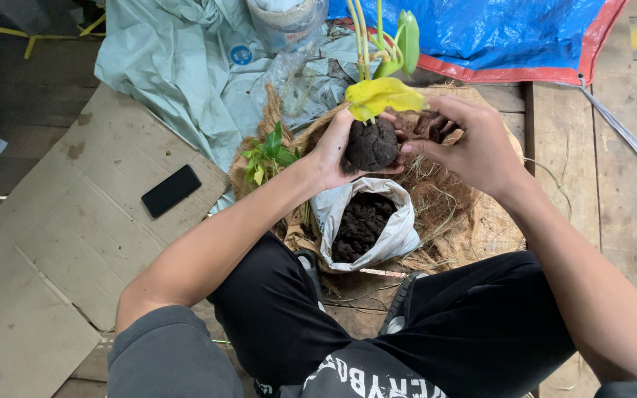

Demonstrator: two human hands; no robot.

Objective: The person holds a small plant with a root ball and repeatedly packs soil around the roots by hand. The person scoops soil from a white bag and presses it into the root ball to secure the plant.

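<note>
My left hand (331, 151) cups a dark round ball of soil (371, 145) at the base of a plant with a yellow leaf (382, 96) and green stems (366, 37). My right hand (473, 144) closes around the ball's right side, with some brown fibre (433, 124) in its fingers. Both hands are above an open white plastic bag of dark soil (363, 225). The bag rests on a mat of brown coconut fibre (444, 199).
A small green seedling (267, 155) lies left of my left hand. A black phone (171, 191) rests on flattened cardboard (46, 243). Pale green plastic sheeting (186, 74) and a blue tarp (495, 33) lie beyond. My black-trousered knees (451, 324) flank the bag.
</note>
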